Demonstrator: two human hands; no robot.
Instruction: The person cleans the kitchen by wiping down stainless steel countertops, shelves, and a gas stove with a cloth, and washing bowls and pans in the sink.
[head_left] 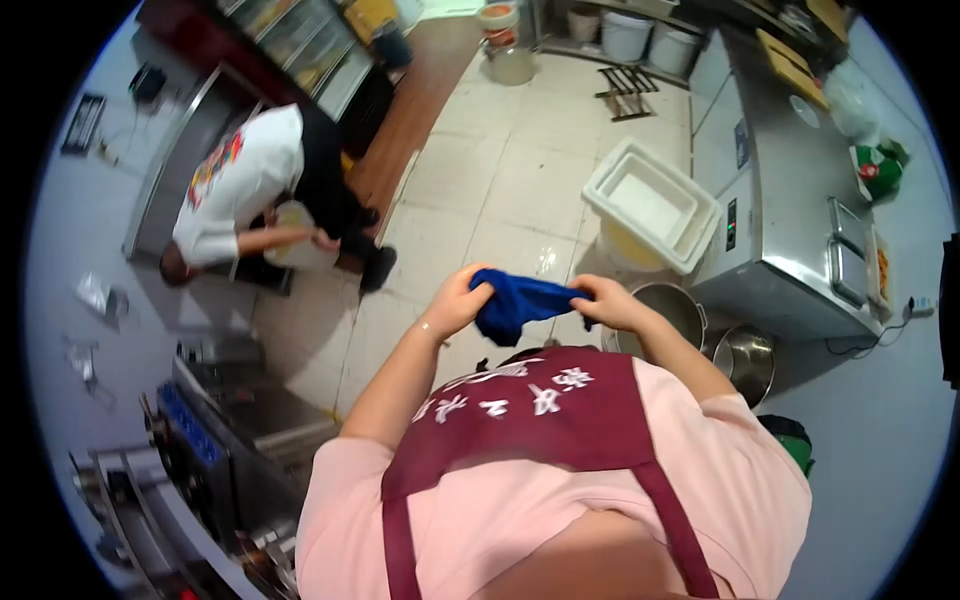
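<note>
A blue cloth (520, 303) is stretched between my two hands, in front of my dark red apron. My left hand (463, 298) is closed on its bunched left end, where a thick fold hangs down. At the other end, my right hand (606, 300) pinches the narrower part of the cloth between thumb and fingers. Below the cloth lies the tiled floor. Part of the cloth inside each grip is hidden by my fingers.
On the left a person in a white shirt (240, 165) bends over a pale container (300, 240). To the right are a white plastic tub (650, 200), metal pots (745, 362) and a steel counter (800, 180). Stove equipment (205, 430) stands at lower left.
</note>
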